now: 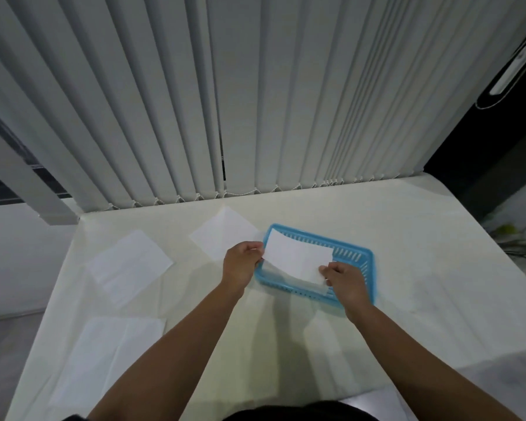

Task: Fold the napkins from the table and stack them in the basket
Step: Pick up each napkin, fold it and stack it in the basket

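Observation:
A folded white napkin (298,258) hangs over the blue slotted basket (354,256), held at both ends. My left hand (242,264) pinches its left edge at the basket's left rim. My right hand (345,282) pinches its near right corner above the basket's near side. Under the held napkin more white paper (316,287) lies in the basket. Three unfolded napkins lie flat on the table: one far centre (222,235), one at the left (129,265), one near left (107,357).
The white table (407,268) runs to vertical blinds (255,101) at its far edge. Its right edge drops off beside a dark area with a plant (516,241). The left edge borders a grey floor.

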`<state>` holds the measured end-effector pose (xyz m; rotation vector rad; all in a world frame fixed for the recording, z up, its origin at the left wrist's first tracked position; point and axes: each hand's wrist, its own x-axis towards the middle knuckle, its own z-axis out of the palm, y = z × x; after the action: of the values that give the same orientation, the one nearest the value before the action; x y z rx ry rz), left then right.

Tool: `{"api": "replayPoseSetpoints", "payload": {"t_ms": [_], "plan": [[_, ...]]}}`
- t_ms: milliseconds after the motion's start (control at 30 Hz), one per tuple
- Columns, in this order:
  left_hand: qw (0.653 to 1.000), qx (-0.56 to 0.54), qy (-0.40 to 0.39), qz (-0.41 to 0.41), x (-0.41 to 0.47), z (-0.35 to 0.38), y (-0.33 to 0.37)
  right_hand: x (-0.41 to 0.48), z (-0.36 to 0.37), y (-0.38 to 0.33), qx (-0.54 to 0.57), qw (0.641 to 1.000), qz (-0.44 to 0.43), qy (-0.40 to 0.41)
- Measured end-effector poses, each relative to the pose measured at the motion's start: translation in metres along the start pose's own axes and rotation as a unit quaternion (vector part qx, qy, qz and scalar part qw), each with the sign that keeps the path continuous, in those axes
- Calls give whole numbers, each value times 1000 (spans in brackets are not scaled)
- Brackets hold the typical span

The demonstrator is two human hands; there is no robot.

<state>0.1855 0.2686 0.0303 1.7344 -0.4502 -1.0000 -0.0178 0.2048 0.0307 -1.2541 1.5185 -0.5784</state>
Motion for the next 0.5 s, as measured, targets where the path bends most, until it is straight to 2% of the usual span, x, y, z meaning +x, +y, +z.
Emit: {"api": "replayPoseSetpoints", "payload": {"t_ms": [100, 167, 267, 500], "plan": [[995, 102, 15, 13, 6, 11, -1, 11, -10, 4, -20, 1000, 5, 11], [980, 194, 34, 37, 10, 15, -5, 17, -17, 8, -36, 999, 7, 19], [958, 272, 62, 64, 17, 18, -13, 22, -23, 14, -52, 998, 17, 12], [865, 492, 43, 86, 19, 26, -18, 30, -18, 16, -47, 998, 29, 1]]}}
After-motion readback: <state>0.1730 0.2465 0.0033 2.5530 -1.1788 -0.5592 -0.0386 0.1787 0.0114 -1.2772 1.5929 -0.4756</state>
